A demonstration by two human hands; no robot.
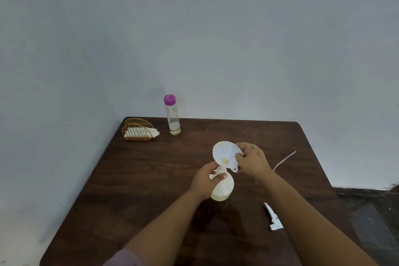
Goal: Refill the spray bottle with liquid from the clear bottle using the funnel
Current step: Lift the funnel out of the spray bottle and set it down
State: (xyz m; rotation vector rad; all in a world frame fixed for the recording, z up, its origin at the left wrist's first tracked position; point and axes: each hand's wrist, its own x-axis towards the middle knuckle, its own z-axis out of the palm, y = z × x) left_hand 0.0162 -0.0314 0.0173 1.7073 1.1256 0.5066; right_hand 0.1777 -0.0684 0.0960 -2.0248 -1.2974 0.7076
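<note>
A white spray bottle (223, 189) without its head stands in the middle of the dark wooden table (133, 190). My left hand (204, 180) grips it around the neck. My right hand (252, 161) holds a white funnel (225, 154) by its rim, tilted, with the spout at the bottle's mouth. The clear bottle (172, 115) with a purple cap stands upright at the table's back edge and holds a little liquid at the bottom. The white spray head (273, 217) lies on the table at the right, under my right forearm, with its thin tube (284, 161) reaching toward the back.
A gold wire holder (138, 130) with white napkins sits at the table's back left corner. A pale wall rises right behind the table and along its left side. Dark floor shows past the table's right edge.
</note>
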